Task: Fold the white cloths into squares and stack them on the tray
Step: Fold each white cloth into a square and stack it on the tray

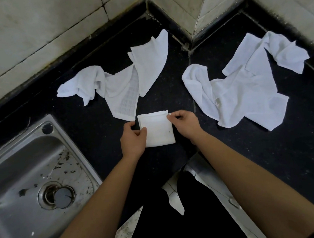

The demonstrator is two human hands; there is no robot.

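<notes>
The folded white cloth (pixel 157 129) lies square on the black tabletop (pixel 271 155), dead centre. The left grip (pixel 133 138) pinches its 9 o'clock edge and the right grip (pixel 186 123) its 1 o'clock corner. A crumpled cloth heap (pixel 122 83) sprawls at 11 o'clock (unfolded), a second crumpled cloth (pixel 245 87) at 2 o'clock, and a steel sink (pixel 68 144) sits at 8 o'clock.

Both forearms extended forward, bare. Grip: left hand (pixel 133 138) pinches folded cloth (pixel 157 132) at left edge, thumb on top; right hand (pixel 186 124) pinches its far-right corner.

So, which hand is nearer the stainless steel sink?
Left. The left hand sits right of the stainless steel sink; the right hand is farther off, across the folded white cloth.
</notes>
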